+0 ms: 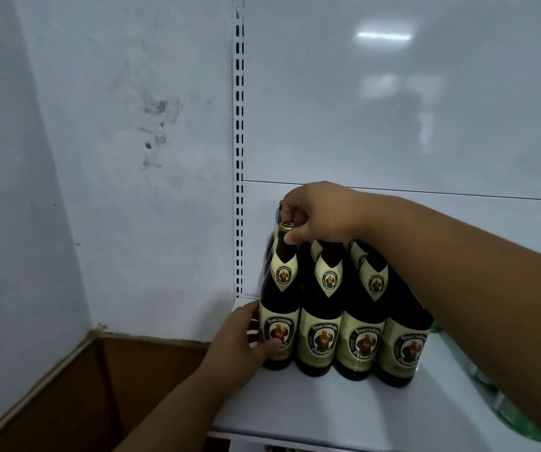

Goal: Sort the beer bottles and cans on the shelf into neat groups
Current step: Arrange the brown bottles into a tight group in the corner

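Note:
Several dark Franziskaner beer bottles with cream labels stand in tight rows at the left end of a white shelf (pixel 344 415). The front-left bottle (pixel 279 308) is held by both hands. My right hand (pixel 315 213) pinches its neck just under the gold cap. My left hand (pixel 243 337) wraps the lower body at the label. Its neighbours (pixel 321 334) (pixel 360 344) (pixel 403 353) stand upright to its right. More bottles stand behind, mostly hidden.
Green bottles (pixel 510 419) show at the right, partly behind my right forearm. A slotted shelf upright (pixel 238 158) runs up the white back panel. A brown cardboard box (pixel 83 386) sits low on the left beside the shelf edge.

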### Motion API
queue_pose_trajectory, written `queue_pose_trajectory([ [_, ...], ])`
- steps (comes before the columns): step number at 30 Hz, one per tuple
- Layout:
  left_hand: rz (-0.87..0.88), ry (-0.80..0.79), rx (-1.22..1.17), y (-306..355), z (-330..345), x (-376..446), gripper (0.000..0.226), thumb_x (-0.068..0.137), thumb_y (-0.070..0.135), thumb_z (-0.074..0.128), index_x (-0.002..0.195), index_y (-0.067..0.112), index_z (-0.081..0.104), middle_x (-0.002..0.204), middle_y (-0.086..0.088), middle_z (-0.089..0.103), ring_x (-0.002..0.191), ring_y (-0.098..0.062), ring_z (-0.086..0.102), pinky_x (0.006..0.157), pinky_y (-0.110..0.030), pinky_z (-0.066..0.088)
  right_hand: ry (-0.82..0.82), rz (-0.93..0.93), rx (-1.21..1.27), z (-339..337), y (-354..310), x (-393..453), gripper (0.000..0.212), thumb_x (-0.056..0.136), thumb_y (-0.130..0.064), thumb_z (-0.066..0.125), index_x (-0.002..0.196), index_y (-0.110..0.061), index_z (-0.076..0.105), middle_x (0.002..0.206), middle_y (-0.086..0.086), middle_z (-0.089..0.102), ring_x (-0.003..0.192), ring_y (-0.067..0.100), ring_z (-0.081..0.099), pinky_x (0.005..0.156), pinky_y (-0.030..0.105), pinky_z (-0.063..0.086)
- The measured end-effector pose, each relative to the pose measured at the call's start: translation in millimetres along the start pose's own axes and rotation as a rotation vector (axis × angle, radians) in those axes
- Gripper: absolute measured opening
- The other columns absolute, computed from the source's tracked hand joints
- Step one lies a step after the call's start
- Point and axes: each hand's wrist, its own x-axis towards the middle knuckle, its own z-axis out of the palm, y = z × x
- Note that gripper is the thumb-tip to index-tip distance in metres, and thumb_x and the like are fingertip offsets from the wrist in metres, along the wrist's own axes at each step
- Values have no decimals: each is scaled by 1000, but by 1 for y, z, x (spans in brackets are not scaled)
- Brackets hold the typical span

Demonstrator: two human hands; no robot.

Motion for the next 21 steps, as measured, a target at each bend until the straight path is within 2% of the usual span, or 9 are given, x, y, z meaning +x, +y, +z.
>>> queue_pose_trajectory([
  [2, 0, -1, 0, 0, -1, -2, 67, 80, 27, 80, 133, 42, 43, 120, 22, 56, 111, 2, 57, 93, -22, 52, 5, 6, -2, 0, -1, -3, 29, 82, -36, 75, 105, -23, 63, 93, -11, 64, 83, 9, 58, 70, 26, 46],
  [4, 34, 92, 24, 1, 0, -7, 70, 78, 31, 81, 134, 40, 40, 119, 22, 52, 109, 1, 54, 92, -22, 49, 30, 8, 12, -1, -3, -8, 31, 84, -35, 72, 111, -25, 61, 97, -12, 65, 88, 8, 59, 73, 26, 46],
  [6, 152, 279, 95, 6, 1, -16, 56, 79, 31, 80, 123, 35, 45, 110, 20, 52, 101, 0, 54, 83, -18, 47, 82, 11, 34, -4, -1, -16, 29, 86, -30, 70, 113, -25, 62, 97, -12, 68, 91, 9, 62, 79, 29, 50],
  [8, 340, 356, 157, 16, 3, -25, 35, 83, 28, 75, 107, 33, 50, 98, 19, 52, 91, -5, 54, 74, -16, 45, 125, 23, 8, -9, 3, -25, 26, 85, -27, 69, 111, -24, 64, 96, -11, 69, 91, 10, 63, 82, 32, 53],
  [10, 480, 279, 205, 26, 8, -31, 19, 84, 29, 65, 96, 34, 50, 89, 19, 51, 85, -7, 54, 70, -18, 45, 138, 44, -29, -13, 9, -34, 27, 84, -31, 71, 109, -26, 64, 95, -12, 67, 92, 11, 63, 79, 29, 52],
  [13, 518, 44, 183, 32, 26, -36, 14, 85, 32, 57, 95, 37, 49, 92, 19, 52, 86, -8, 57, 71, -20, 50, 128, 93, -66, -14, 16, -46, 28, 84, -33, 73, 109, -27, 63, 92, -17, 62, 87, 5, 59, 70, 20, 45],
  [15, 526, -54, 151, 32, 41, -37, 12, 87, 31, 57, 98, 34, 52, 95, 18, 54, 90, -7, 57, 75, -20, 50, 105, 123, -93, -12, 19, -49, 27, 85, -31, 73, 110, -26, 63, 92, -16, 62, 89, 8, 59, 73, 25, 47],
  [19, 421, -106, 106, 36, 65, -32, 21, 90, 27, 61, 111, 28, 59, 99, 15, 59, 96, -5, 57, 82, -19, 49, 95, 138, -80, -10, 26, -49, 22, 86, -26, 72, 107, -25, 66, 81, -22, 55, 87, 7, 57, 69, 20, 43],
  [21, 355, -94, 72, 38, 71, -29, 19, 91, 24, 61, 110, 28, 60, 96, 14, 61, 94, -4, 59, 82, -19, 51, 78, 124, -87, -11, 29, -48, 21, 87, -29, 71, 107, -25, 67, 85, -19, 58, 90, 11, 59, 73, 25, 45],
])
